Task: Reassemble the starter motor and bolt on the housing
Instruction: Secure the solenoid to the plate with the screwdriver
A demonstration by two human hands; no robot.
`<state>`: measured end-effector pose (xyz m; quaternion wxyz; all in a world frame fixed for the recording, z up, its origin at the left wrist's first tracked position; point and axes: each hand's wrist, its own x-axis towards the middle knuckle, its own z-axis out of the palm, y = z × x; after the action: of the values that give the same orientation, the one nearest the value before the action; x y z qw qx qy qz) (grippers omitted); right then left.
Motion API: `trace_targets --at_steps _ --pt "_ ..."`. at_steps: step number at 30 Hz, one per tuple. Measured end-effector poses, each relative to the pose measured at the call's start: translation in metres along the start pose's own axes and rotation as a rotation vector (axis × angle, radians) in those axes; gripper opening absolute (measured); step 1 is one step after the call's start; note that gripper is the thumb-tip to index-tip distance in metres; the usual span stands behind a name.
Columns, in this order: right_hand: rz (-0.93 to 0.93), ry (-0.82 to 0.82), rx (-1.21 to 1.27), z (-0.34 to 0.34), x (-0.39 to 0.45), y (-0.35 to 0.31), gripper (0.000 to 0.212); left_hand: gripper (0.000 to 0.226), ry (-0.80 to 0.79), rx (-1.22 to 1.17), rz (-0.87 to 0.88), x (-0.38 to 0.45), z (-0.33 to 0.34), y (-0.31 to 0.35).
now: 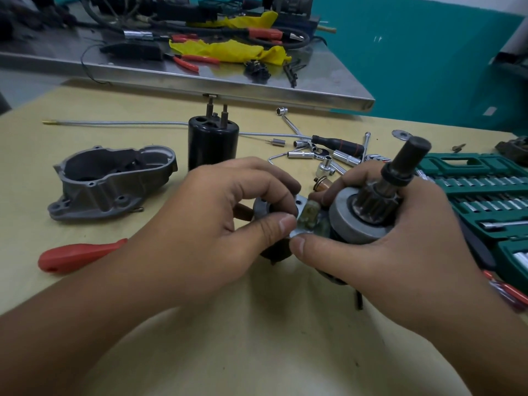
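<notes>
Gripping the grey starter drive with its toothed pinion and dark shaft (368, 207) in my right hand (400, 238), fingers wrapped round it above the tan table (257, 324), I pinch a greasy greenish lever piece (308, 215) between my left hand's (217, 221) thumb and forefinger. The grey cast-aluminium housing (111, 184) lies apart at left, beside the black cylindrical motor body (213, 142).

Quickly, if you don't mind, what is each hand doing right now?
Left hand: closed, pinching the small metal plate.
Right hand: closed, gripping the pinion drive assembly.
</notes>
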<state>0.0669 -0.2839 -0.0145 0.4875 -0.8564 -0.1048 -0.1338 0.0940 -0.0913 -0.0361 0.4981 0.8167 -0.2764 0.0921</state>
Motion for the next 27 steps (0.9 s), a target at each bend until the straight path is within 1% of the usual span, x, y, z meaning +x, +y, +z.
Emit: trace_targets --at_steps 5,7,11,13,15,16,20,21,22,24,27 --pt "-0.010 -0.012 0.007 0.000 -0.001 -0.001 0.039 0.004 -0.022 0.052 -0.019 0.004 -0.005 0.006" --pt "-0.016 -0.016 0.007 0.000 0.000 -0.001 0.038 0.003 -0.051 0.043 -0.051 0.006 -0.006 0.007" --pt "-0.020 -0.020 -0.002 -0.001 0.001 0.001 0.039 0.009 -0.090 -0.099 -0.158 0.010 -0.010 0.002" --pt "-0.016 -0.014 0.002 -0.001 0.000 0.002 0.039 0.010 -0.095 -0.178 -0.155 0.008 -0.008 -0.003" --pt "-0.009 -0.007 0.015 -0.001 0.001 0.004 0.040 0.012 -0.064 -0.237 -0.104 0.002 -0.003 -0.009" --pt "-0.002 -0.006 0.019 -0.002 0.001 0.004 0.041 0.015 -0.042 -0.225 -0.063 -0.002 -0.001 -0.012" --pt "0.030 0.008 0.057 -0.003 0.004 0.010 0.040 0.042 -0.029 0.077 0.210 -0.008 0.002 -0.024" --pt "0.037 0.016 0.079 -0.003 0.004 0.012 0.039 0.047 -0.015 0.112 0.246 -0.007 0.004 -0.028" --pt "0.042 0.023 0.103 -0.003 0.003 0.014 0.039 0.048 0.012 0.119 0.256 -0.006 0.006 -0.030" --pt "0.052 0.023 0.138 -0.004 0.003 0.017 0.039 0.042 0.054 0.110 0.259 -0.003 0.009 -0.034" --pt "0.054 0.023 0.140 -0.003 0.002 0.019 0.046 0.032 0.067 0.107 0.260 -0.001 0.012 -0.037"
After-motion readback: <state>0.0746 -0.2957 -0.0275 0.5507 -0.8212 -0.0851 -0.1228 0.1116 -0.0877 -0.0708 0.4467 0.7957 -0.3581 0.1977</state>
